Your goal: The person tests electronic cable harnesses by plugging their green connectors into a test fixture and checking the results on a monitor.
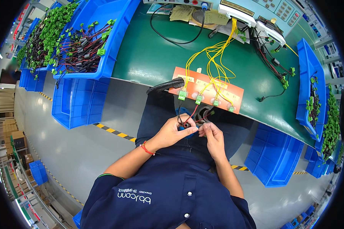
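Over my lap, just off the table's front edge, my left hand [172,131] is closed around a thin red-and-black wire harness [187,124]. Its wires run up toward the green terminal connectors at the left of an orange board [235,95]. My right hand [213,138] meets the left one with thumb and forefinger pinched; what lies between those fingertips is too small to tell. Beyond them, a loose green plug [211,113] hangs by a red wire. Yellow wires [217,50] lead from the board's connectors, including the leftmost green connector [182,95], back to a tester [277,11].
On the green table [141,53], a blue bin [107,57] of harnesses stands left and another blue bin [302,82] right. More harnesses [269,63] lie at the right. A black strap-like piece [165,86] overhangs the front edge. Blue crates [78,103] stand below.
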### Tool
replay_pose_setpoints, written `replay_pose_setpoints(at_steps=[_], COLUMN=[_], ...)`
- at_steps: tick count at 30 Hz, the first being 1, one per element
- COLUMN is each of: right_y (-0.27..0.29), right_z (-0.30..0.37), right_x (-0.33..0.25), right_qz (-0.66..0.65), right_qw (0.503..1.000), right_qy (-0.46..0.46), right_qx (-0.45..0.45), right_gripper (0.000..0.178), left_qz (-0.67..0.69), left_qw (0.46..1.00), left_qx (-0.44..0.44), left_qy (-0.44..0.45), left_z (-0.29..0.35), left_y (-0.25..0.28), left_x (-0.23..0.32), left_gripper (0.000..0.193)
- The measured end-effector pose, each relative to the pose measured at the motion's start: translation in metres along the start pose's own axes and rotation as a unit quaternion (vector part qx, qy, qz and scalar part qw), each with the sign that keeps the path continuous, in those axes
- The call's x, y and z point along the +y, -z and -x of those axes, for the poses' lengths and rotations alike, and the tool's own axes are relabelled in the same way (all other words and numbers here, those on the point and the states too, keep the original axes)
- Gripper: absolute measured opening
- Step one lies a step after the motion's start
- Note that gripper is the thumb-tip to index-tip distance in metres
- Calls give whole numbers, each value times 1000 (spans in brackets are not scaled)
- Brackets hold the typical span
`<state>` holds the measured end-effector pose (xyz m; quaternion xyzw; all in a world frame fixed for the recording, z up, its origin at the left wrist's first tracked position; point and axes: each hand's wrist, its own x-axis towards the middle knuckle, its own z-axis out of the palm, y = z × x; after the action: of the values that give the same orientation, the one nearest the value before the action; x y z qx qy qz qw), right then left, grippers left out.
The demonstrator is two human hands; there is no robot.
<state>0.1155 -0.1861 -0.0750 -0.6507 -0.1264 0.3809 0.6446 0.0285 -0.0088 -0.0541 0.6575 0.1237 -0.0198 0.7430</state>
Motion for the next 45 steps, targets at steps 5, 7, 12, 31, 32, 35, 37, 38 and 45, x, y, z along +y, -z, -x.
replay_pose_setpoints(at_steps=[5, 7, 12, 31, 32, 35, 37, 38, 45], right_y=[1, 1, 10, -18, -16, -15, -11, -10, -17], right_z=[1, 2, 2, 17, 17, 19, 17, 16, 15], right_x=[-9, -18, -31, -60, -59, -52, -36, -32, -47], right_qz=[-74, -144, -289, 83, 94, 90, 70, 49, 45], right_qw=[997, 989, 957, 990, 987, 985, 987, 989, 991], right_qy=[-12, -34, 6, 94, 101, 87, 74, 60, 11], right_qx=[-18, -20, 41, -67, -81, -122, -123, -124, -127], right_gripper=[30, 29, 33, 18, 18, 18, 19, 20, 22], left_qz=[144, 169, 223, -232, -210, -108, -82, -100, -83], left_qw=[988, 984, 962, 949, 958, 986, 990, 986, 992], left_qx=[-48, -60, -101, 64, 49, 34, 18, 10, 8], left_qy=[-4, 17, 119, -203, -187, -123, -115, -133, -97], left_z=[6, 10, 20, 10, 10, 12, 10, 10, 7], left_y=[-1, 3, 8, -20, -18, -25, -28, -28, -26], left_x=[9, 8, 8, 49, 46, 50, 53, 53, 44], left_gripper=[14, 15, 17, 30, 30, 30, 31, 32, 32])
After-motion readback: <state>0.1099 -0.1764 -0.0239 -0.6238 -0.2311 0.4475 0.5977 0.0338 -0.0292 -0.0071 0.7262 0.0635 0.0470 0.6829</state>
